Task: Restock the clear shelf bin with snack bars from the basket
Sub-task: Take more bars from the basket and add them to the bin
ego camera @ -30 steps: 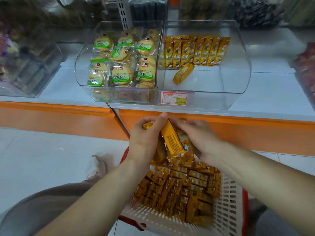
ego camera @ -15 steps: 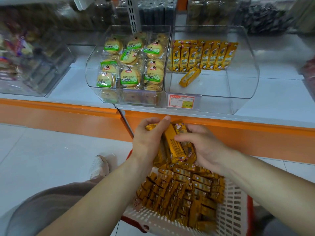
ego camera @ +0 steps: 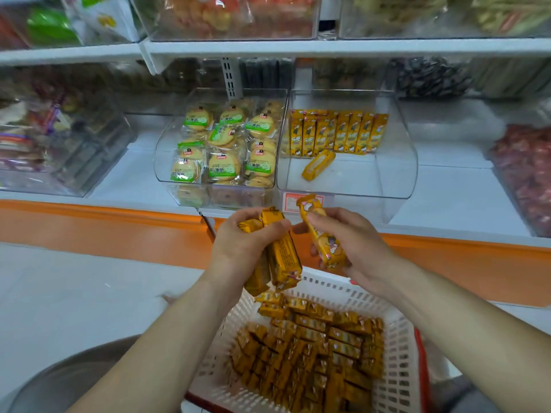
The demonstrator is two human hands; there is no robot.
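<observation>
Yellow-orange snack bars (ego camera: 313,347) lie packed in rows in the white lattice basket (ego camera: 396,368) at the near edge of the scene. Above its far rim both hands are raised, close together but not touching. The left hand (ego camera: 238,248) has its fingers curled round a small bundle of bars (ego camera: 283,257) held on end, their lower ends hanging just over the basket. The right hand (ego camera: 354,245) pinches a single bar (ego camera: 323,239) between thumb and fingers, tilted, with its upper end overlapping the price label (ego camera: 293,202) from this view.

Beyond the hands, on the white shelf with the orange front (ego camera: 89,222), stands the clear shelf bin (ego camera: 396,168) – mostly bare inside. A row of upright bars (ego camera: 337,134) leans along its far wall, and one loose bar (ego camera: 317,165) lies flat and slanted on the floor of the bin just in front of that row. Touching the bin on its left is a second clear bin (ego camera: 167,162), filled with round biscuits in green-labelled packets (ego camera: 223,165). Further bins of blurred goods sit to the far left and far right – their contents cannot be made out.
</observation>
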